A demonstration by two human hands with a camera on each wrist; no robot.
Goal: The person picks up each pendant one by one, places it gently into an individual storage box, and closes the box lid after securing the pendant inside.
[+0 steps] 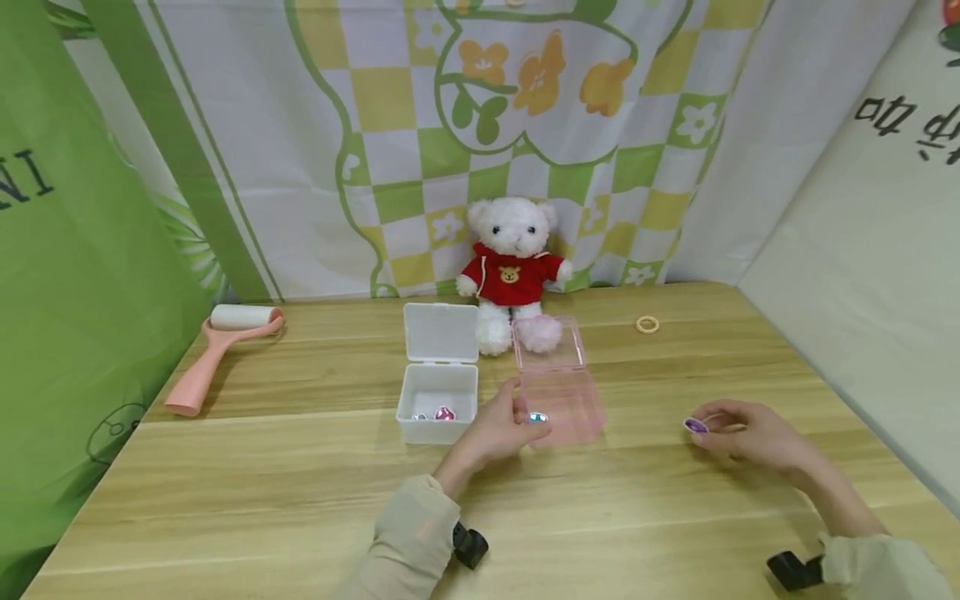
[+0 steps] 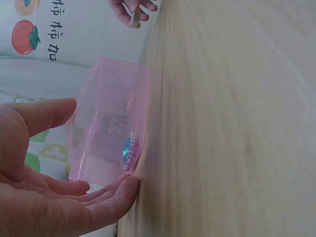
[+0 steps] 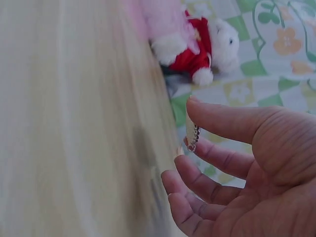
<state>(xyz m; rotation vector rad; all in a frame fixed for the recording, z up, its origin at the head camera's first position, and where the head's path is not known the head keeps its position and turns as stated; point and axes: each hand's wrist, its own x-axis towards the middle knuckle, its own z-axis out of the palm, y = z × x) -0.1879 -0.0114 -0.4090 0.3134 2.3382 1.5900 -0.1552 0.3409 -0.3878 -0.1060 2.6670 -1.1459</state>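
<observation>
My left hand [image 1: 501,423] holds the left end of an open, see-through pink box [image 1: 573,408], thumb and fingers spread around it. Through the pink wall in the left wrist view shows a blue gem piece with a beaded rim [image 2: 129,150], low inside the box. To the right, apart from the box, my right hand [image 1: 753,433] pinches a purple oval gem piece [image 1: 696,426] between thumb and index finger. In the right wrist view the same gem piece [image 3: 192,131] is edge-on, with a beaded silver rim. Its other fingers are loosely bent.
Left of the pink box stands an open white box [image 1: 438,433] with a pink-red gem piece [image 1: 445,413] inside. A white teddy bear in a red top [image 1: 512,271] sits behind both. A pink lint roller [image 1: 217,354] lies at far left, a small wooden ring [image 1: 647,325] at back right.
</observation>
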